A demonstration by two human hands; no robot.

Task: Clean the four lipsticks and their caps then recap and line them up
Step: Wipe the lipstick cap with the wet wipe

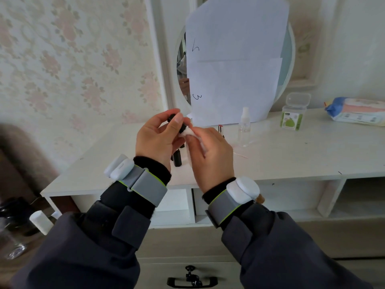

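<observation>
Seen from the head camera, above the white desk (291,155) the left hand (158,140) grips a black lipstick (174,118) between curled fingers while the right hand (210,151) pinches a white cotton pad (186,132) against it, with another black lipstick (177,158) standing on the desk below and an uncapped one (220,130) further back.

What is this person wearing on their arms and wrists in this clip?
Both arms are in dark grey padded jacket sleeves with tabbed cuffs, over black knit inner cuffs. Each wrist carries a grey strap edged in lime green with rounded white pods: the left wrist band and the right wrist band. The left hand and right hand are bare, without gloves.
</observation>
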